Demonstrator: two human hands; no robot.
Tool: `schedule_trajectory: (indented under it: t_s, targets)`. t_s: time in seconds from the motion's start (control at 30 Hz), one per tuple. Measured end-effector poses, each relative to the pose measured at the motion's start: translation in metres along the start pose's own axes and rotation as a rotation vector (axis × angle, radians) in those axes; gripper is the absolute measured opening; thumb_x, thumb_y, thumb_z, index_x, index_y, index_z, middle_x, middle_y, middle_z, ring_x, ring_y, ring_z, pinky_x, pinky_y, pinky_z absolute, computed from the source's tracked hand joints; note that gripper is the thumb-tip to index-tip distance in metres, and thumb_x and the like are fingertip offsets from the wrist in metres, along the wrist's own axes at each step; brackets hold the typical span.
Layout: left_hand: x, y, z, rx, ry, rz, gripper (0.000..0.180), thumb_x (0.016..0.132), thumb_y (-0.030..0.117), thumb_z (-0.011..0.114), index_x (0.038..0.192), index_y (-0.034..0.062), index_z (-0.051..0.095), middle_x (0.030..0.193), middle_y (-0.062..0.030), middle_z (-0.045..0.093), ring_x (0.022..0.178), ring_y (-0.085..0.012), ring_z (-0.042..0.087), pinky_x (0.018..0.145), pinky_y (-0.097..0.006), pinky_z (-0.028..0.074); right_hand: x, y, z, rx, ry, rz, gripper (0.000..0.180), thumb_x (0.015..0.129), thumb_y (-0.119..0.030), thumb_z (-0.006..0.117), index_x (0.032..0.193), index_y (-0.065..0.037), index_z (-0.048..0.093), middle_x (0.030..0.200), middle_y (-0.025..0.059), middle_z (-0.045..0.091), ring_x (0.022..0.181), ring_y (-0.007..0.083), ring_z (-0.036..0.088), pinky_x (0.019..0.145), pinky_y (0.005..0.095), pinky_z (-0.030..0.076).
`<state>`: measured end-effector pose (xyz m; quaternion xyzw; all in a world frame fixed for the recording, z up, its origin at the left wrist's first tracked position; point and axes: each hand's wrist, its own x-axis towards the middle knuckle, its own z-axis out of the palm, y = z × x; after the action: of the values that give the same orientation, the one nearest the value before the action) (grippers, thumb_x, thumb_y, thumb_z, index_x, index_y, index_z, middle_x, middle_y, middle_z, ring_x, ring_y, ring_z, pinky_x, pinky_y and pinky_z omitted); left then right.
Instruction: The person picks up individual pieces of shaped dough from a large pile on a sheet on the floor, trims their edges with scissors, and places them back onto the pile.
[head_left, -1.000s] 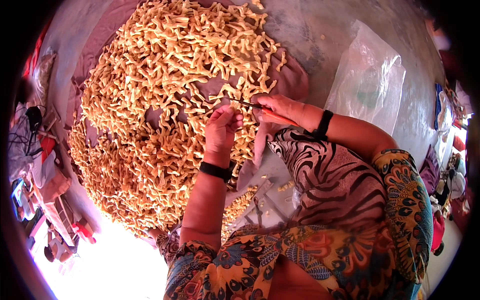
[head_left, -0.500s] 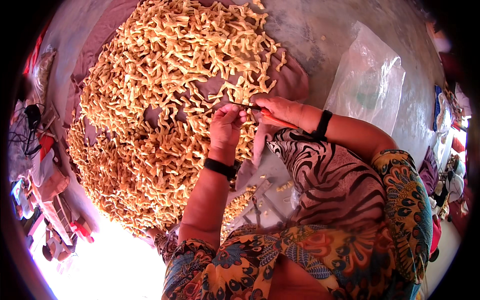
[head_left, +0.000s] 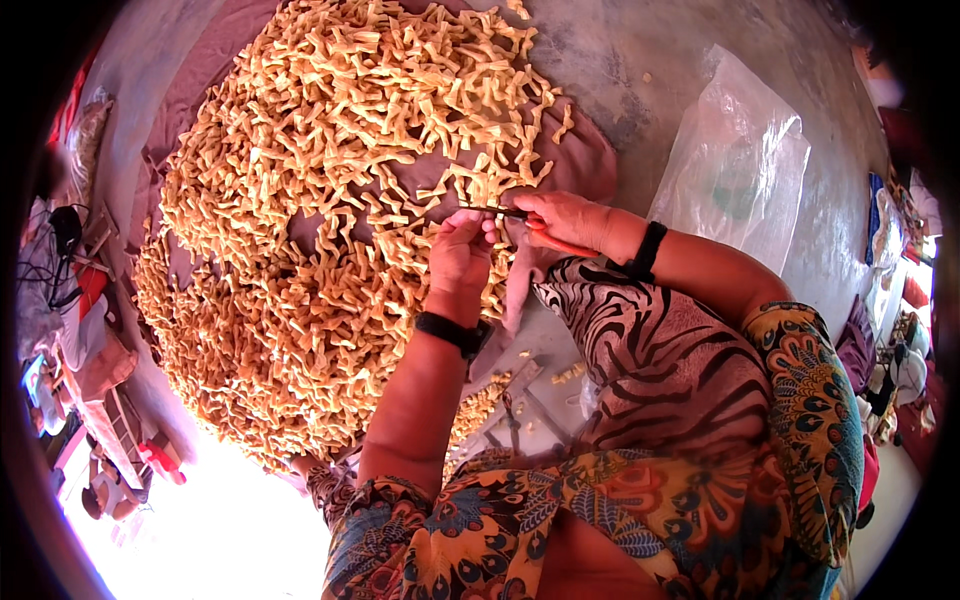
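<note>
My right hand (head_left: 572,218) is closed round scissors (head_left: 563,245) with red-orange handles. Their dark blades point left, toward my left fingertips. My left hand (head_left: 460,262) is in a pinch right at the blade tips; whatever lies between its finger and thumb is too small to make out. Under and beyond both hands spreads a big pile of pale yellow, bow-shaped pieces (head_left: 300,150). It lies on a mauve cloth (head_left: 590,155), which shows through in gaps near my left hand.
A clear plastic bag (head_left: 735,160) lies flat on the grey floor (head_left: 640,50) to the right. Patterned fabric with zebra stripes (head_left: 670,350) covers my leg. A metal frame (head_left: 540,410) stands near me, beside a few stray pieces. Clutter lines the left and right edges.
My left hand has shifted slightly to the right, closer to the scissors. The right hand and scissors have barely moved, and the pile looks the same.
</note>
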<state>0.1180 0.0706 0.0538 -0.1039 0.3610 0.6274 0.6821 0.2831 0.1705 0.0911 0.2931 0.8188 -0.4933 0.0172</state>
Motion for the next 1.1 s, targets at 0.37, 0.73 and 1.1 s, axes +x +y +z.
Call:
schedule_trajectory:
  t_s: [0.37, 0.73, 1.1]
  targets:
    - [0.003, -0.003, 0.001, 0.008, 0.031, -0.03, 0.006, 0.085, 0.001, 0.051, 0.085, -0.002, 0.056, 0.08, -0.0081, 0.057, 0.067, -0.0133, 0.053, 0.058, -0.021, 0.045, 0.001, 0.007, 0.0, 0.049, -0.039, 0.02, 0.017, 0.074, -0.013, 0.055, 0.087, -0.004, 0.049, 0.072, 0.021, 0.056, 0.07, 0.039, 0.057, 0.059, 0.0413, 0.043]
    - [-0.002, -0.004, -0.004, -0.045, 0.047, -0.084, 0.007, 0.083, -0.001, 0.05, 0.08, -0.0013, 0.056, 0.074, -0.0077, 0.058, 0.062, -0.0155, 0.053, 0.055, -0.024, 0.044, -0.006, 0.014, 0.003, -0.065, -0.01, -0.036, 0.015, 0.072, -0.016, 0.059, 0.081, -0.004, 0.055, 0.062, 0.017, 0.055, 0.06, 0.0336, 0.057, 0.056, 0.0391, 0.044]
    - [-0.089, -0.069, -0.044, 0.78, -0.016, -0.396, 0.004, 0.077, 0.002, 0.053, 0.081, 0.0021, 0.055, 0.072, -0.004, 0.057, 0.056, -0.0123, 0.055, 0.05, -0.025, 0.046, -0.022, 0.031, -0.004, 0.231, 0.155, 0.174, 0.011, 0.076, -0.012, 0.061, 0.082, -0.004, 0.056, 0.068, 0.0091, 0.06, 0.063, 0.0195, 0.06, 0.059, 0.0285, 0.046]
